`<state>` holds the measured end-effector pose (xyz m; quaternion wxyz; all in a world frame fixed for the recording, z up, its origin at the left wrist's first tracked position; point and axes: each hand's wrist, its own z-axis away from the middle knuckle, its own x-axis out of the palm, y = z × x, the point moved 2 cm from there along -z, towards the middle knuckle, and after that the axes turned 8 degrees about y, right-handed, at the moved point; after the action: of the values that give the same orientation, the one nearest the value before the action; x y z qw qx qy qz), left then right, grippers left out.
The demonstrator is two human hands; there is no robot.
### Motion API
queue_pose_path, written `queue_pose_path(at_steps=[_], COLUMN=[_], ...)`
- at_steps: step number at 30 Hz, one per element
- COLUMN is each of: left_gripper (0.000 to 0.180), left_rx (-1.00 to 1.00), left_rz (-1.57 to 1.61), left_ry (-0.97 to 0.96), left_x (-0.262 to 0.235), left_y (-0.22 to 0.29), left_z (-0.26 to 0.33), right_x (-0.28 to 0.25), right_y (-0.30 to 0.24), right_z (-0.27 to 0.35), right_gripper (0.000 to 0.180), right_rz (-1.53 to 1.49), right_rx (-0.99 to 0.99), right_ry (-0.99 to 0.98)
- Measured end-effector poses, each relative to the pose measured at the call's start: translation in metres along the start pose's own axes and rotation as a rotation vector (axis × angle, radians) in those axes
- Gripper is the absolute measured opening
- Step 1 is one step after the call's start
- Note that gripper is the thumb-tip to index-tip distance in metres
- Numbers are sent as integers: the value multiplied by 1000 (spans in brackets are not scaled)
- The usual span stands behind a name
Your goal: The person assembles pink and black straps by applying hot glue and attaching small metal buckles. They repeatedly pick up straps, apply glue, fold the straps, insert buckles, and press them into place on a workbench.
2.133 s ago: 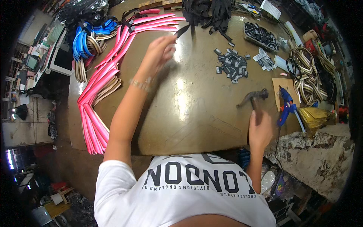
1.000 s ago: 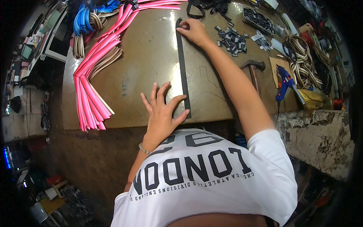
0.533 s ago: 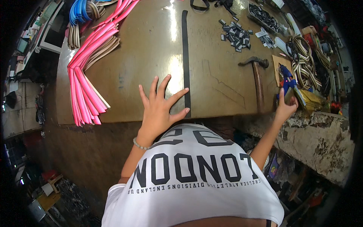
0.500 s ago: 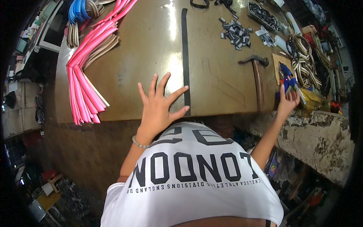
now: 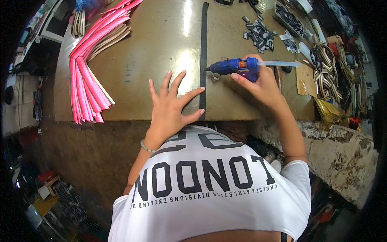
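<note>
A long black strap (image 5: 204, 48) lies flat on the table, running away from me. My left hand (image 5: 171, 105) rests with fingers spread on the tabletop, its index finger and thumb touching the strap's left edge near the table's front. In my right hand (image 5: 262, 82) is a blue hot glue gun (image 5: 238, 67), gripped by its handle. Its dark nozzle points left and is at or just over the strap; contact cannot be made out. A translucent glue stick (image 5: 280, 63) sticks out of the gun's back end.
Pink and beige strips (image 5: 86, 80) are bundled at the left. Small dark metal clips (image 5: 260, 35) lie in a pile at the far right, beside a filled tray (image 5: 289, 20). A hammer (image 5: 279, 76) is partly hidden behind my right hand. Coiled cords (image 5: 326, 72) and cardboard (image 5: 305, 78) sit at the right.
My right hand has taken up the glue gun from the table's right side and brought it left to the strap. My left hand keeps its place on the strap.
</note>
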<state>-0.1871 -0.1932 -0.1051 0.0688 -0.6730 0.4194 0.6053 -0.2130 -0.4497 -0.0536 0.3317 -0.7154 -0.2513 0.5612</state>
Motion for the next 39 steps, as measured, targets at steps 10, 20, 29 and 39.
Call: queue_pose_path(at_steps=[10,20,29,39], left_gripper=[54,56,23,40], left_rx=[4,18,-347,-556], left_rz=[10,16,164,-315], left_ry=[1,7,822,840], left_x=[1,0,-90,-126], left_y=[-2,-1,-151,-277], left_z=[2,3,-22,-24], right_x=[8,1,-132,-98], right_y=[16,6,166,-1], right_z=[-12,-9,82,108], right_gripper=[42,38,69,35], right_rz=[95,341,518,-147], right_rx=[-76,-539,519,509], right_ry=[-48,51,839,32])
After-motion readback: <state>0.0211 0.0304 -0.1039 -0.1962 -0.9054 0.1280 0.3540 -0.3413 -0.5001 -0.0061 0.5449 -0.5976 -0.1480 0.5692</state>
